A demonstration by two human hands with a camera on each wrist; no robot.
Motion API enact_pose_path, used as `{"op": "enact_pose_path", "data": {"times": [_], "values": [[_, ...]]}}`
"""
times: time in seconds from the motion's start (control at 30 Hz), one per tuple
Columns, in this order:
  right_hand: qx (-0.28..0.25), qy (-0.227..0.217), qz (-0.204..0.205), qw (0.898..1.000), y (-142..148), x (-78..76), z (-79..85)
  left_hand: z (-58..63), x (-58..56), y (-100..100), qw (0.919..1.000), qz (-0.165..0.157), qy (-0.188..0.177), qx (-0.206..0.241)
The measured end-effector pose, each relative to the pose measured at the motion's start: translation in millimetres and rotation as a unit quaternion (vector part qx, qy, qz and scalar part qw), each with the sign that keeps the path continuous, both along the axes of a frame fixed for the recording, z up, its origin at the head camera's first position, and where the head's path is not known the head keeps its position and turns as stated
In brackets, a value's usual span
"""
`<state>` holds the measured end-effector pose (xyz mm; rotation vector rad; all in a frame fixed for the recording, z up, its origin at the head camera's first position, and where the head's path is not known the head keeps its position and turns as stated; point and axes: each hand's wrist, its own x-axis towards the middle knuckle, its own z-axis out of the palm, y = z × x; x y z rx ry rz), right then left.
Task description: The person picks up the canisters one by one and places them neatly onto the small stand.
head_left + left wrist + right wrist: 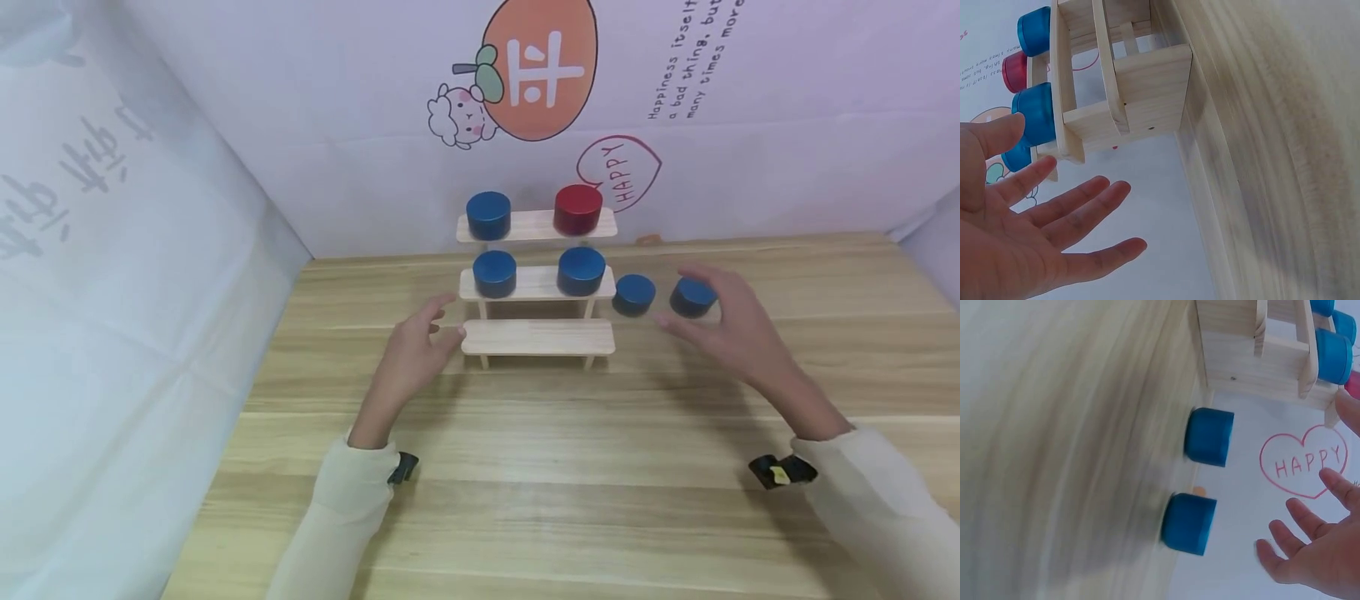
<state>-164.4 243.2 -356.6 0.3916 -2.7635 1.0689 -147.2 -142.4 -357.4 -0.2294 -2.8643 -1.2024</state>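
Note:
A three-step wooden stand (pixel 537 337) is on the table by the back wall. Its top step carries a blue round tin (pixel 488 216) and a red round tin (pixel 577 209); two more blue tins (pixel 495 274) sit on the middle step, and the lowest step is bare. Right of the stand, two blue tins (pixel 634 295) (pixel 1190 523) stand on the table. My left hand (pixel 417 348) hovers at the stand's left end, fingers spread and holding nothing. Above the table by the rightmost blue tin (pixel 692 297) is my right hand (pixel 723 325), its fingers apart and holding nothing.
Printed white cloth covers the back wall (pixel 360 167) and the left side wall (pixel 135 333). The wood-grain table (pixel 540 475) stretches in front of the stand. A small orange piece (pixel 648 239) lies at the table's back edge.

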Motion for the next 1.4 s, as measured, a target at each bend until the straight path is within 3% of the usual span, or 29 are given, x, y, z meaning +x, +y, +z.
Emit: {"op": "enact_pose_path", "data": {"times": [0.17, 0.83, 1.2, 1.4], "values": [[0.013, -0.01, 0.014, 1.0, 6.1, 2.9, -6.4, -5.1, 4.6, 1.2, 0.9999, -0.003, -0.016, 0.001], [0.011, -0.058, -0.013, 0.998, 40.1, -3.4, -24.7, -19.9, 4.1, 2.7, 0.9991, -0.029, -0.009, -0.029], [0.025, -0.083, -0.01, 0.996, 51.1, -4.5, -27.7, -13.5, 16.5, 10.1, 0.9984, -0.046, -0.008, -0.033], [0.034, -0.099, 0.0, 0.995, 58.8, -7.6, -31.6, -15.5, 16.3, 11.0, 0.9971, -0.054, 0.003, -0.053]]}}
